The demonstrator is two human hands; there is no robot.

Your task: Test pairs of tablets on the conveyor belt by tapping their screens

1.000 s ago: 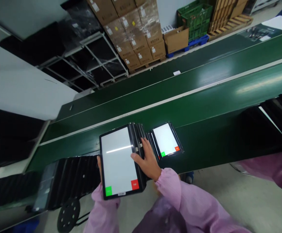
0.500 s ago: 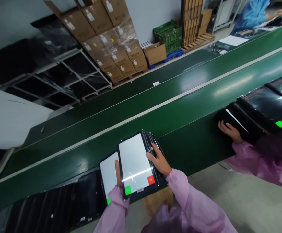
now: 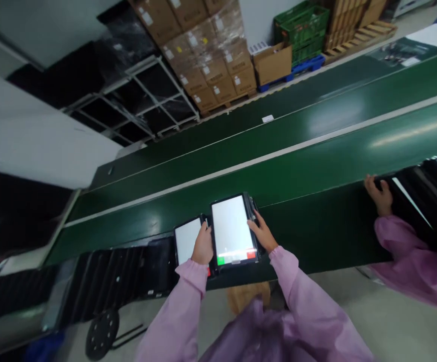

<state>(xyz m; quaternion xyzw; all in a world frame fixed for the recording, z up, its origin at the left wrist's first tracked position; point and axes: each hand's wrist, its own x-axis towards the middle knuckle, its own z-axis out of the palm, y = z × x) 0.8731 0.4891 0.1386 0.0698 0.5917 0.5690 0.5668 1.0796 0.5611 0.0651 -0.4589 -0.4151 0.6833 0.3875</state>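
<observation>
centrally, a stack of tablets (image 3: 230, 226) lies on the green table (image 3: 316, 231) between the two hands, screen up. clock directions are taken from the stack, with twelve at the top of the view. its long axis runs from twelve to six, tipped slightly toward eleven. the white screen bears a green patch (image 3: 220, 261) at its lower left and a red patch (image 3: 251, 254) at its lower right.

the right hand (image 3: 264, 235), at three o'clock, grasps the stack, thumb over the front border, fingers along the right side. the left hand (image 3: 203, 245), at eight to nine o'clock, lies where the stack meets a lit tablet (image 3: 186, 241); it covers that tablet's right edge, and whether it grips the tablet, the stack or both cannot be told. the lit tablet is thus nearer the left hand, with its long axis roughly parallel to that of the stack.

edges and room: the table's near edge passes close below, at six. green surface extends toward twelve as far as a white strip (image 3: 218, 174), and toward three as far as another person's hand (image 3: 380, 197), beside dark tablets (image 3: 422, 196). toward eight to nine, a row of black panels (image 3: 101, 274) limits movement.
</observation>
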